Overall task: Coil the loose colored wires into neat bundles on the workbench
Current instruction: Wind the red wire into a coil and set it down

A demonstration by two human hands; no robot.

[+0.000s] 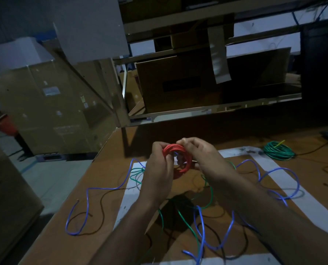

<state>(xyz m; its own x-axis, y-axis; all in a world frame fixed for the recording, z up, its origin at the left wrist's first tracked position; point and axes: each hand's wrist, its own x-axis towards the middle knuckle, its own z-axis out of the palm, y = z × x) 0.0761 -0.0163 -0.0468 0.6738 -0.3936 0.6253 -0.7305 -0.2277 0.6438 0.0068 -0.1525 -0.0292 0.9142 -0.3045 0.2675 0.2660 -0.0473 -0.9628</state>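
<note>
Dim light, head view looking down over the desk (109,169). I see both hands raised above the desk surface, meeting at the middle of the view with a red wire coil (175,159) held between them. The left hand (158,165) wraps the coil's left side, fingers curled round the loops. The right hand (201,155) closes on the coil's upper right edge, thumb and fingertips pinched at the top of the loops; I cannot tell whether a loose end sits in that pinch. The coil is upright-ish, its opening facing me, clear of the desk. Below and around the forearms lie loose wires: a blue wire (86,203) runs in open loops on the left toward the desk's edge, more blue wire (285,180) loops on the right, and a green wire (188,224) crosses under the wrists, tangled with blue strands and thin dark wire (101,211). To the far right, well apart from the hands, a green wire bundle (279,150) rests already wound on the desk, a yellow bit on top of it. White tape strips (312,203) frame a rectangle on the desk under the loose wires. Cardboard boxes (44,104) stand beyond the desk on the left.
</note>
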